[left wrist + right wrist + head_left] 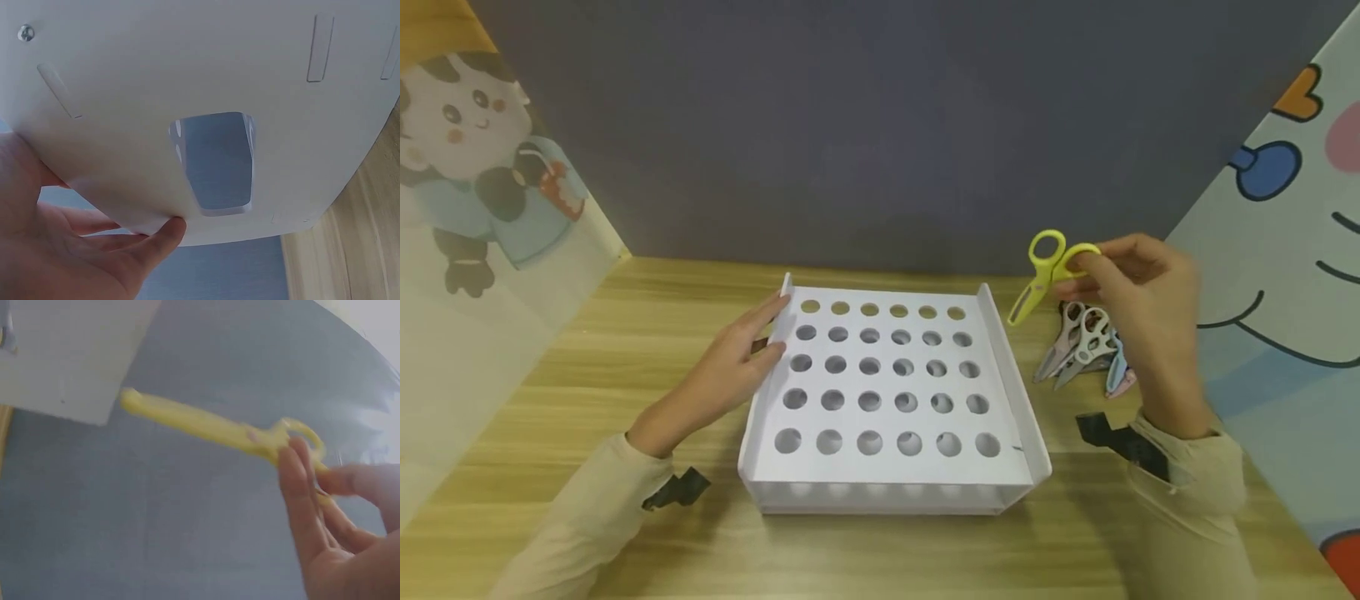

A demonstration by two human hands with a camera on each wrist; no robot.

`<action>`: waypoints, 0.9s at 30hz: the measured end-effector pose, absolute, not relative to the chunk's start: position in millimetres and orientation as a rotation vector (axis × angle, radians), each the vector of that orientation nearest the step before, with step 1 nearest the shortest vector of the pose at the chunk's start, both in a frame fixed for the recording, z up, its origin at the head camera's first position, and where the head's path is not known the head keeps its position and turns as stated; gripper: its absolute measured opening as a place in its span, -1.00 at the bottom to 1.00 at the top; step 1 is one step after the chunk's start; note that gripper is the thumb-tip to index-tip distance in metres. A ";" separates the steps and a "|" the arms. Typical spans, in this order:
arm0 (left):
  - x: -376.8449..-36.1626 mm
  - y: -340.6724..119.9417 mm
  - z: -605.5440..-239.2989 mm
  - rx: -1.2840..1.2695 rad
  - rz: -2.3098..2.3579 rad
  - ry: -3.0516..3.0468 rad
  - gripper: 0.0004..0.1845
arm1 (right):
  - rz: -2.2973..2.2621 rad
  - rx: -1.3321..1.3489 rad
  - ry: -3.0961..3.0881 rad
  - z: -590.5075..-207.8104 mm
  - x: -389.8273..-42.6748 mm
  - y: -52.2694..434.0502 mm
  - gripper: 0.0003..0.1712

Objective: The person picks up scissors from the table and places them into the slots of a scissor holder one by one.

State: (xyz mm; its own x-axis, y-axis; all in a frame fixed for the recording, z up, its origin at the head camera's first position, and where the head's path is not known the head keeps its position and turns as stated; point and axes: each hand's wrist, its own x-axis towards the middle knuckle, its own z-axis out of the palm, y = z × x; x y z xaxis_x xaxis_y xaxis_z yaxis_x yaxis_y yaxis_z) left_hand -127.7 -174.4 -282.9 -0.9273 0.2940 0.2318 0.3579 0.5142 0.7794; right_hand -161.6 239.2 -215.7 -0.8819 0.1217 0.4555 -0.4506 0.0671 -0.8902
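Note:
Yellow scissors (1043, 271) hang in the air, blades pointing down and left, beside the rack's upper right corner. My right hand (1142, 292) pinches them by one handle loop; in the right wrist view the scissors (194, 422) look blurred. A white rack (886, 383) with rows of round holes stands on the table. Its left side panel is gripped near the far end by my left hand (730, 358). The left wrist view shows the thumb of that hand (81, 250) on the panel's outer face, below a cut-out, with the other fingers round the edge.
Several scissors (1086, 342) with white, pink and blue handles lie in a pile right of the rack, under my right hand. A dark grey panel (865, 142) rises behind the wood-patterned table (647, 333). Walls with cartoon pictures stand at left and right.

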 end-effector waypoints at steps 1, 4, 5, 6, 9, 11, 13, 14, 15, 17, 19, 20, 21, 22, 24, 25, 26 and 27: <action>-127.6 -174.9 -282.1 -0.575 -1.401 -2.679 -0.37 | 1.892 0.355 -1.855 -216.0 -163.2 236.2 -0.75; -128.1 -175.9 -281.5 -0.580 -1.396 -2.690 -0.37 | 1.910 0.451 -1.687 -219.0 -169.6 227.1 -0.77; -128.4 -175.9 -281.5 -0.583 -1.394 -2.690 -0.37 | 1.902 0.474 -1.666 -221.0 -171.7 224.3 -0.78; -128.5 -175.9 -281.5 -0.586 -1.394 -2.688 -0.37 | 1.893 0.490 -1.656 -223.5 -174.1 221.6 -0.79; -129.4 -175.4 -282.2 -0.595 -1.392 -2.683 -0.37 | 1.888 0.532 -1.674 -233.9 -181.2 214.2 -0.80; -129.9 -174.9 -282.9 -0.599 -1.394 -2.684 -0.37 | 1.890 0.547 -1.711 -241.7 -185.7 209.4 -0.80; -130.3 -174.5 -283.8 -0.601 -1.392 -2.686 -0.37 | 1.888 0.557 -1.755 -249.3 -190.1 205.1 -0.80; -130.4 -174.4 -284.1 -0.602 -1.395 -2.686 -0.37 | 1.884 0.556 -1.783 -252.6 -192.1 203.2 -0.80; -130.7 -174.4 -284.7 -0.602 -1.398 -2.687 -0.37 | 1.875 0.559 -1.808 -255.7 -194.1 201.6 -0.81; -131.3 -174.6 -285.9 -0.599 -1.400 -2.687 -0.37 | 1.868 0.561 -1.861 -261.7 -198.3 199.0 -0.80; -131.5 -175.0 -287.1 -0.595 -1.403 -2.691 -0.37 | 1.829 0.557 -1.944 -267.9 -202.6 197.1 -0.80; -131.5 -175.3 -287.7 -0.592 -1.405 -2.694 -0.37 | 1.780 0.544 -2.006 -271.2 -204.6 196.2 -0.79; -131.4 -175.5 -288.5 -0.591 -1.405 -2.696 -0.37 | 1.702 0.529 -2.078 -274.5 -206.6 195.5 -0.79; -131.3 -175.8 -289.1 -0.591 -1.409 -2.695 -0.37 | 1.610 0.499 -2.155 -277.7 -208.0 194.6 -0.78; -131.0 -176.1 -289.9 -0.592 -1.419 -2.692 -0.37 | 1.412 0.444 -2.294 -282.8 -210.6 192.9 -0.77; -130.8 -176.2 -289.8 -0.594 -1.421 -2.689 -0.37 | 1.311 0.423 -2.355 -284.6 -211.4 192.1 -0.76; -130.6 -176.2 -289.6 -0.596 -1.422 -2.686 -0.37 | 1.236 0.409 -2.405 -285.8 -212.2 191.4 -0.75; -130.6 -176.3 -289.5 -0.597 -1.425 -2.683 -0.37 | 1.182 0.405 -2.446 -286.5 -212.7 190.8 -0.74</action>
